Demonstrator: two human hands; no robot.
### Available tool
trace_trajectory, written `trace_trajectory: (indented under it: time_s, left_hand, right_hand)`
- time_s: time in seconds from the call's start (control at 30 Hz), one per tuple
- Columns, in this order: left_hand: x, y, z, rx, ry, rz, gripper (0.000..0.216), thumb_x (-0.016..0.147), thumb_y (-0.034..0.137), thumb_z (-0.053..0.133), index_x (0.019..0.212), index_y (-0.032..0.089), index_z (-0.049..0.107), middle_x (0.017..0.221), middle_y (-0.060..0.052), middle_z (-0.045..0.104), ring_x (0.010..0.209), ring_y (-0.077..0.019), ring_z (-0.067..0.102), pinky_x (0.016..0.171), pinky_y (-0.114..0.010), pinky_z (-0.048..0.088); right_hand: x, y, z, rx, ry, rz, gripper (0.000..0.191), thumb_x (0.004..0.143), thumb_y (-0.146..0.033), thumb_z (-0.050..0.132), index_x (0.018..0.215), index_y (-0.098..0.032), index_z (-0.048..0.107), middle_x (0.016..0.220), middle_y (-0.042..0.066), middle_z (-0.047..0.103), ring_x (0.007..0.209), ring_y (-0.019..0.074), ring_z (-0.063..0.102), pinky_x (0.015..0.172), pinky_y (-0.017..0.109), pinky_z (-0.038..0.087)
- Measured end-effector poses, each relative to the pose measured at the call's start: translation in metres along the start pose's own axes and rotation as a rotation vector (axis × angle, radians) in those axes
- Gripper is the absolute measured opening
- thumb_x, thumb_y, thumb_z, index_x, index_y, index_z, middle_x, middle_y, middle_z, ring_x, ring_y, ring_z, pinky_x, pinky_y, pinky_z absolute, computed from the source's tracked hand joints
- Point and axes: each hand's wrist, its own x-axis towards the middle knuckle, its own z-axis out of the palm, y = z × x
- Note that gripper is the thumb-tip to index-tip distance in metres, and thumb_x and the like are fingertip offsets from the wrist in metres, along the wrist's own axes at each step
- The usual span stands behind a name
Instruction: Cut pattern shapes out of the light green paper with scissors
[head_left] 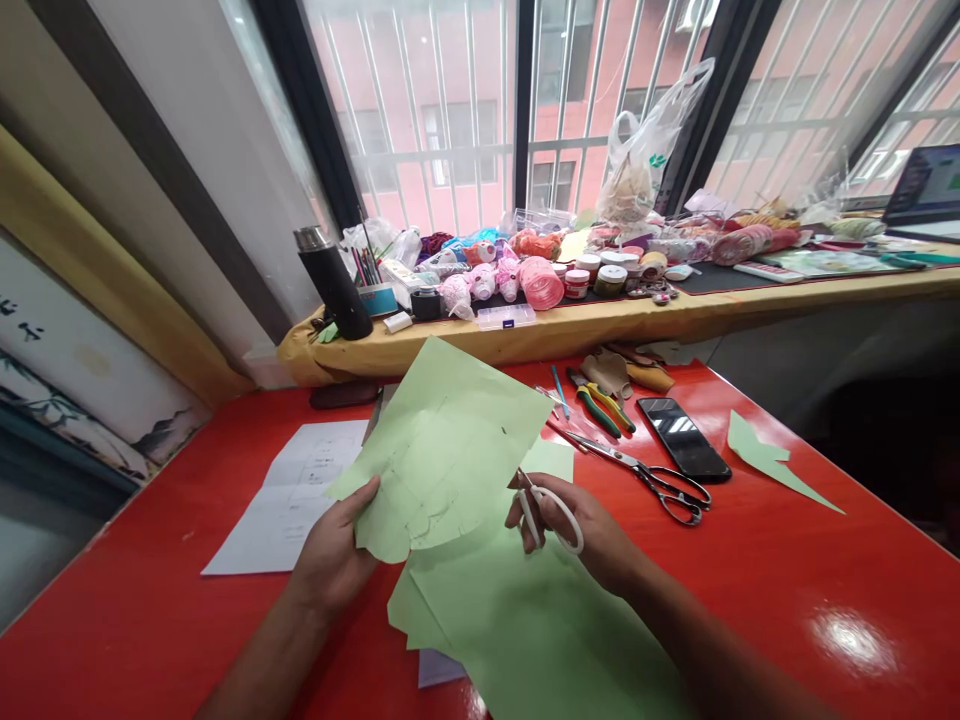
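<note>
My left hand [336,550] pinches the lower left edge of a light green paper sheet [450,440], which is tilted up above the table. Pencil lines run over the sheet, and its lower edge is cut in curves. My right hand [577,525] has its fingers in the white-handled scissors [559,510] at the sheet's right edge. Most of the blades is hidden, so whether they touch the paper I cannot tell. Beneath both hands lie more green paper sheets [517,620] on the red table [750,600].
Large metal scissors [637,465], a black phone [682,437] and pliers [600,405] lie to the right. Further right is a green paper scrap [772,460]. A printed white sheet [277,500] lies left. Behind, a cluttered ledge [450,340] carries a black thermos [334,285], jars and yarn.
</note>
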Motion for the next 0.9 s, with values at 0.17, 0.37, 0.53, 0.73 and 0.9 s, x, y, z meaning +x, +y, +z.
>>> trace_trajectory:
  time_s: [0.17,0.37,0.53,0.73,0.9]
  left_hand:
    - [-0.003,-0.009,0.005,0.004,0.01,-0.009,0.055,0.106,0.013,0.057,0.16,0.009,0.052,0.125,-0.019,0.083,0.122,-0.0364,0.077,0.099,-0.042,0.068]
    - [-0.008,-0.018,0.013,-0.008,-0.017,-0.062,0.054,0.106,0.012,0.055,0.16,0.01,0.054,0.127,-0.018,0.082,0.121,-0.0376,0.077,0.108,-0.048,0.064]
    - [-0.007,-0.022,0.01,0.01,-0.048,-0.085,0.052,0.105,0.013,0.059,0.157,0.008,0.056,0.128,-0.021,0.081,0.123,-0.0389,0.076,0.107,-0.048,0.064]
    - [-0.01,-0.028,0.012,0.116,0.003,-0.011,0.049,0.097,0.007,0.068,0.146,0.008,0.068,0.119,-0.019,0.084,0.111,-0.0395,0.081,0.098,-0.047,0.069]
    - [-0.011,-0.029,0.013,0.14,0.045,-0.012,0.034,0.093,0.005,0.072,0.127,0.008,0.08,0.111,-0.019,0.086,0.108,-0.039,0.082,0.095,-0.046,0.07]
  right_hand:
    - [0.001,-0.002,0.001,-0.12,0.043,-0.047,0.066,0.097,-0.083,0.058,0.093,-0.017,0.07,0.074,0.004,0.066,0.07,0.0204,0.059,0.071,0.034,0.046]
    - [0.001,0.007,0.001,-0.142,0.114,-0.045,0.066,0.093,-0.086,0.059,0.085,-0.02,0.06,0.073,0.004,0.066,0.07,0.0209,0.059,0.067,0.032,0.043]
    - [0.001,0.007,-0.001,-0.163,0.138,-0.073,0.067,0.093,-0.087,0.057,0.086,-0.02,0.062,0.074,0.005,0.066,0.07,0.0212,0.059,0.066,0.031,0.043]
    - [0.001,0.003,0.0,-0.181,0.147,-0.119,0.07,0.092,-0.089,0.055,0.084,-0.02,0.062,0.073,0.003,0.062,0.069,0.0207,0.059,0.066,0.031,0.046]
    - [0.001,0.003,0.001,-0.194,0.155,-0.136,0.068,0.094,-0.088,0.054,0.083,-0.021,0.061,0.074,0.004,0.063,0.07,0.0211,0.058,0.066,0.031,0.045]
